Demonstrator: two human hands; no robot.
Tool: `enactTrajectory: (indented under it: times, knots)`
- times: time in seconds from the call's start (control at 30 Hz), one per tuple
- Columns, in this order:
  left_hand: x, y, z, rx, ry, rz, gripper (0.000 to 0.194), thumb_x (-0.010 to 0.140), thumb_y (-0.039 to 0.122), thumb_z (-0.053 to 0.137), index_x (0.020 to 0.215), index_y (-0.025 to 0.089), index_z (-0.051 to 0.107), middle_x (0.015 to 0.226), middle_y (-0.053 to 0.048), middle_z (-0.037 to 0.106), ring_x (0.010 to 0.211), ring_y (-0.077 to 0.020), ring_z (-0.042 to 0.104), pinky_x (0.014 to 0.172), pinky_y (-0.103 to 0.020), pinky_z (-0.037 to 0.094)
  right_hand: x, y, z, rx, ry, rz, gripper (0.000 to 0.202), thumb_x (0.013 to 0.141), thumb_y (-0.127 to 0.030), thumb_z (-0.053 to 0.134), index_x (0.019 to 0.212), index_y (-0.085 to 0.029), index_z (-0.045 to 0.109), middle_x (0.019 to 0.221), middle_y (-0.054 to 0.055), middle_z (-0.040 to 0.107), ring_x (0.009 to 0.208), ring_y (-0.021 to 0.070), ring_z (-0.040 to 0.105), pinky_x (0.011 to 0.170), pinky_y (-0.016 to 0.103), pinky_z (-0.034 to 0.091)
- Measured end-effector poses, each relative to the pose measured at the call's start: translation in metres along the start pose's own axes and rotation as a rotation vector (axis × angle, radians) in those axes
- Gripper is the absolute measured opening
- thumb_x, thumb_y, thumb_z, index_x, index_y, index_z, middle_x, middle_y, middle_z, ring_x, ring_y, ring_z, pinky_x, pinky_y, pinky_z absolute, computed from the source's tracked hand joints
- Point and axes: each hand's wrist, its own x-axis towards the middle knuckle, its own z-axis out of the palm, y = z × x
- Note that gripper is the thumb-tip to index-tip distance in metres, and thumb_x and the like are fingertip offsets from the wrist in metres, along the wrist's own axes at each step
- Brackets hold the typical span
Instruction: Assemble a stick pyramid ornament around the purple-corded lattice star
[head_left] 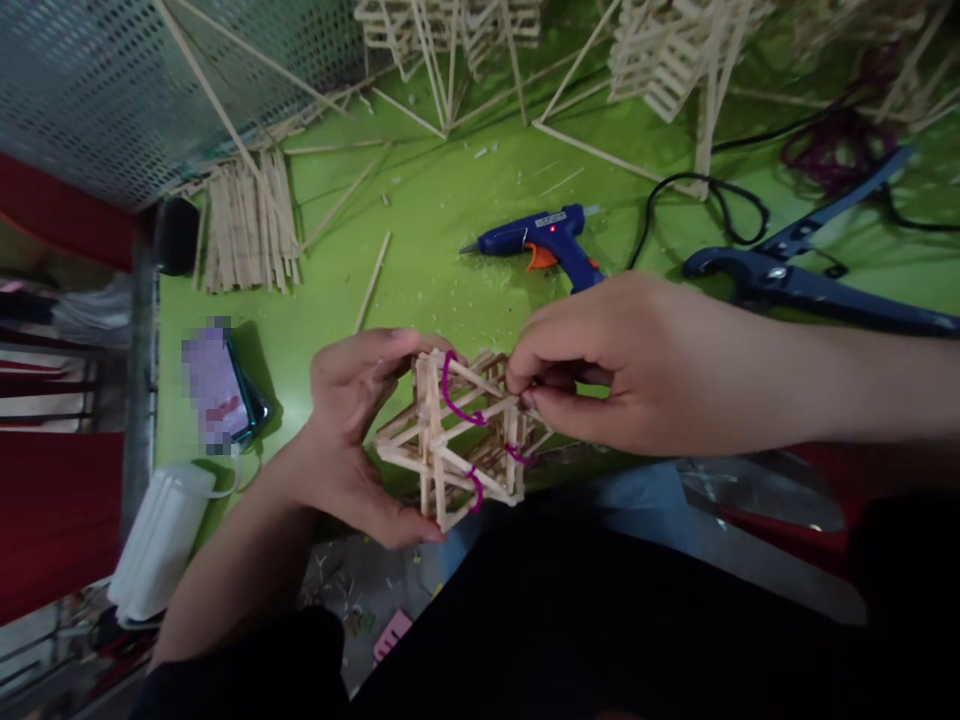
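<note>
A small frame of glued wooden sticks (431,430), with purple cord tied on it in several places, is held up at the table's near edge. My left hand (349,430) grips its left side, thumb at the bottom and fingers at the top. At the frame's upper right corner, my right hand (600,370) pinches with thumb and forefinger; what lies between the fingertips is too small to make out. Just beyond my right hand lies a blue glue gun (536,235) with an orange trigger and a lit red light.
Behind stand larger stick structures (675,60). At left are a bundle of sticks (247,225), a phone (221,390) and a white bottle (161,540). Blue-handled cutters (787,275), a black cable (649,215) and purple cord (836,150) lie at right on the green table (420,190).
</note>
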Motion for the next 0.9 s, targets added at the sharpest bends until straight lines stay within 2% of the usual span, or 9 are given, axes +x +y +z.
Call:
enactTrajectory:
  times: [0.13,0.2,0.33,0.4,0.47,0.6,0.73,0.83,0.9]
  knots:
    - [-0.003,0.003,-0.007,0.019,-0.019,-0.113,0.161,0.047,0.064,0.118,0.181,0.031,0.035,0.156,-0.016,0.063,0.132,-0.0366,0.073,0.104,-0.057,0.072,0.001,0.000,0.006,-0.049,0.016,0.024,0.013,0.098,-0.014,0.064,0.097,-0.023,0.073,0.086,0.003,0.076,0.076,0.0181,0.064,0.068,0.033,0.043]
    - [-0.005,0.003,-0.008,-0.001,-0.036,-0.115,0.165,0.044,0.063,0.119,0.181,0.030,0.032,0.160,-0.018,0.059,0.135,-0.0355,0.072,0.108,-0.055,0.070,0.002,-0.001,0.010,-0.064,0.050,0.005,0.011,0.098,-0.015,0.063,0.100,-0.023,0.070,0.086,0.003,0.075,0.076,0.0180,0.064,0.068,0.033,0.042]
    - [-0.010,0.003,-0.003,-0.050,0.086,-0.090,0.171,0.032,0.065,0.119,0.177,0.024,0.038,0.158,-0.018,0.061,0.130,-0.0326,0.074,0.112,-0.048,0.069,0.002,-0.003,0.015,-0.062,0.123,-0.029,0.010,0.097,-0.015,0.061,0.098,-0.024,0.064,0.085,0.001,0.072,0.072,0.0176,0.061,0.066,0.034,0.040]
    - [-0.010,0.006,0.001,-0.040,0.146,-0.146,0.161,0.037,0.063,0.119,0.174,0.027,0.042,0.157,-0.016,0.063,0.128,-0.0326,0.075,0.113,-0.052,0.069,0.001,-0.003,0.015,-0.046,0.176,-0.040,0.012,0.097,-0.013,0.059,0.096,-0.025,0.061,0.084,0.001,0.070,0.071,0.0172,0.059,0.066,0.034,0.039]
    - [-0.009,0.010,0.004,-0.037,0.146,-0.177,0.155,0.042,0.058,0.119,0.174,0.030,0.042,0.158,-0.016,0.063,0.128,-0.0341,0.076,0.114,-0.055,0.069,0.001,-0.002,0.012,-0.038,0.238,-0.054,0.013,0.098,-0.012,0.056,0.094,-0.025,0.058,0.084,0.000,0.067,0.070,0.0166,0.057,0.067,0.034,0.039]
    - [-0.003,0.011,0.008,-0.101,0.168,-0.152,0.151,0.046,0.054,0.119,0.174,0.030,0.041,0.152,-0.015,0.065,0.129,-0.0365,0.076,0.113,-0.058,0.070,0.002,-0.001,0.004,-0.045,0.318,-0.052,0.016,0.103,-0.013,0.053,0.093,-0.025,0.053,0.081,-0.002,0.061,0.068,0.0164,0.051,0.069,0.035,0.038]
    - [-0.001,0.013,0.011,-0.142,0.189,-0.091,0.151,0.044,0.062,0.118,0.171,0.026,0.045,0.147,-0.015,0.067,0.128,-0.0384,0.075,0.108,-0.059,0.072,0.002,-0.001,-0.002,-0.037,0.278,-0.077,0.028,0.116,-0.026,0.050,0.088,-0.026,0.052,0.072,-0.004,0.053,0.061,0.0150,0.044,0.067,0.036,0.033]
    - [-0.003,0.021,0.011,-0.108,0.214,-0.252,0.128,0.066,0.061,0.112,0.172,0.034,0.044,0.152,-0.015,0.065,0.127,-0.0364,0.077,0.106,-0.057,0.072,0.001,-0.001,-0.002,0.027,0.242,-0.106,0.023,0.115,-0.027,0.059,0.092,-0.024,0.061,0.074,-0.004,0.062,0.063,0.0121,0.051,0.063,0.032,0.035]
    - [-0.005,0.024,0.009,-0.083,0.202,-0.318,0.125,0.069,0.062,0.110,0.172,0.039,0.043,0.154,-0.013,0.065,0.125,-0.0351,0.078,0.102,-0.054,0.072,0.001,-0.001,-0.002,0.100,0.221,-0.107,0.011,0.110,-0.021,0.067,0.099,-0.022,0.070,0.080,-0.004,0.071,0.065,0.0103,0.058,0.061,0.029,0.039]
